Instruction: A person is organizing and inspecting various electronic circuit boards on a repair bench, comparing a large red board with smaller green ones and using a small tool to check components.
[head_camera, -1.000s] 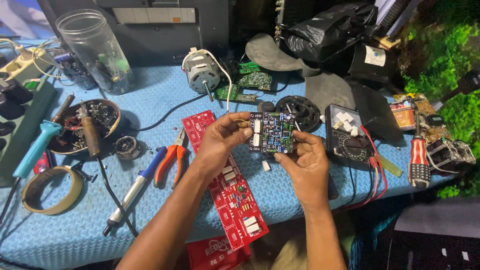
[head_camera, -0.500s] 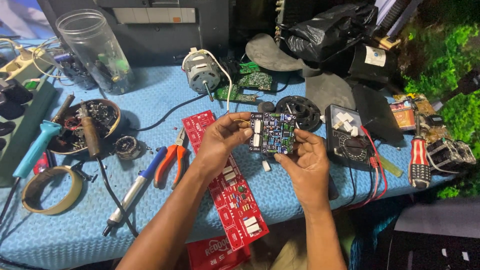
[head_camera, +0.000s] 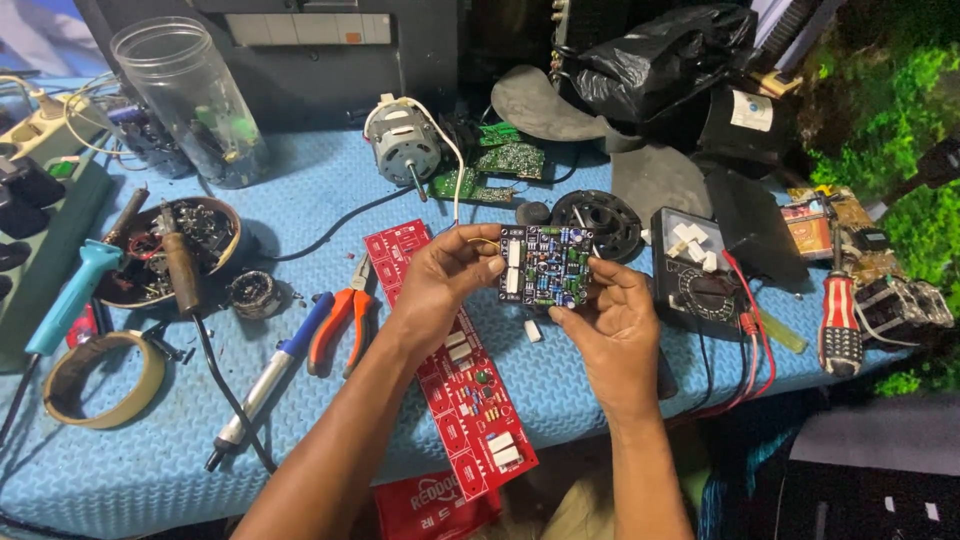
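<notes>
Both hands hold a small dark square circuit board (head_camera: 545, 265) studded with blue and white parts, raised above the blue-covered worktop (head_camera: 130, 470). The left hand (head_camera: 445, 275) pinches its left edge between thumb and fingers; the right hand (head_camera: 605, 320) grips its lower right edge. Beneath the left forearm lies a long red circuit board (head_camera: 455, 385), with orange-handled pliers (head_camera: 340, 315) just beside it.

Both forearms reach forward, left hand (head_camera: 440, 280) and right hand (head_camera: 610, 325) raised – 2 sets of fingers curled, pinching – palms facing.
</notes>
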